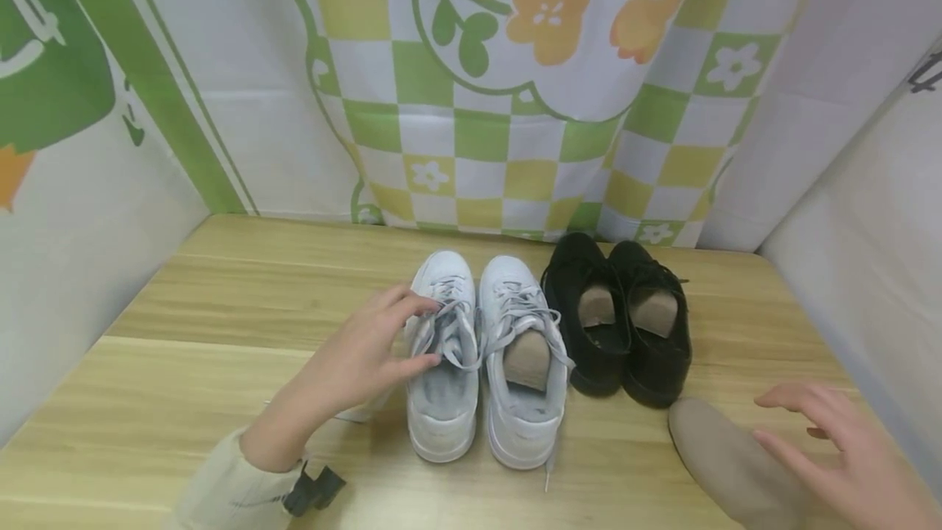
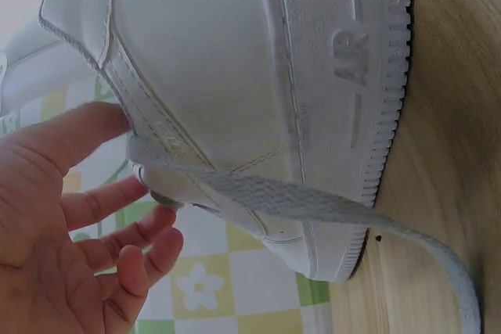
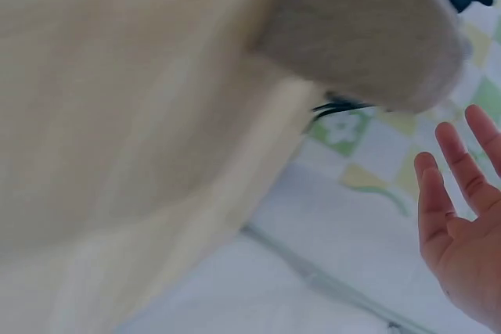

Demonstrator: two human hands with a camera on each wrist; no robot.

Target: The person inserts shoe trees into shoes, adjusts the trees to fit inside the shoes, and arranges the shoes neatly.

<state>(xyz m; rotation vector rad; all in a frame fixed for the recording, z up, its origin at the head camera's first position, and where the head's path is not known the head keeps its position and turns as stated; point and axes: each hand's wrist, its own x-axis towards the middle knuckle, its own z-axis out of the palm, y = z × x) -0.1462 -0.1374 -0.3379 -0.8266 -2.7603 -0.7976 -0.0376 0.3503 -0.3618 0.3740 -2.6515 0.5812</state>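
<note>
A pair of white lace-up sneakers stands side by side in the middle of the table in the head view. My left hand point(image 1: 353, 354) is at the opening of the left sneaker point(image 1: 443, 432), its spread thumb and fingers touching the edge by the loose grey laces point(image 2: 274, 197). Inside that shoe the grey insole shows. A beige insert point(image 1: 527, 360) fills the front of the right sneaker point(image 1: 524, 436). At the lower right, my right hand point(image 1: 846, 448) hovers with parted fingers beside a loose beige foot-shaped insert point(image 1: 724, 460); nothing is in its grasp.
Two black lace-up shoes point(image 1: 594, 362) stand right of the white pair, each with a beige insert point(image 1: 653, 313) inside. A checked floral curtain point(image 1: 486, 137) hangs behind the wooden table point(image 1: 221, 293). Another white lace end trails near the right sneaker's heel.
</note>
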